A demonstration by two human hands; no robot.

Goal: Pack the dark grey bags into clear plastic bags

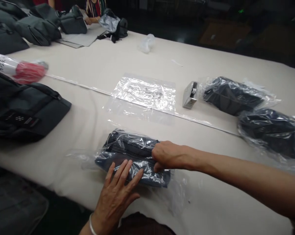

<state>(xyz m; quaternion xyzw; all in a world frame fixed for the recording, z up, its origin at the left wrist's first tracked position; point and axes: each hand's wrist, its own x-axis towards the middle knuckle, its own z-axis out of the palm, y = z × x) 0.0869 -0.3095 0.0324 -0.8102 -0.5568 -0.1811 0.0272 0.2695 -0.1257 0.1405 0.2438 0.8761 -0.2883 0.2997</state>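
A dark folded bag in clear plastic (128, 143) lies near the table's front edge. My left hand (120, 189), with a bangle at the wrist, rests on its near side, fingers spread. At its right part my right hand (168, 155) is closed in a fist against the wrapping; whatever its fingers grip is hidden. Loose clear plastic sticks out at both ends of the bundle. Just beyond it a flat, clear printed plastic bag (145, 94) lies on the table.
Two wrapped dark bundles (233, 96) (272, 130) lie at the right, beside a small box (190, 95). A dark bag (27, 111) and a red item in plastic (30, 72) are at left. Across the white table (211, 58), a person's hand (91, 20) is near more bags (37, 27).
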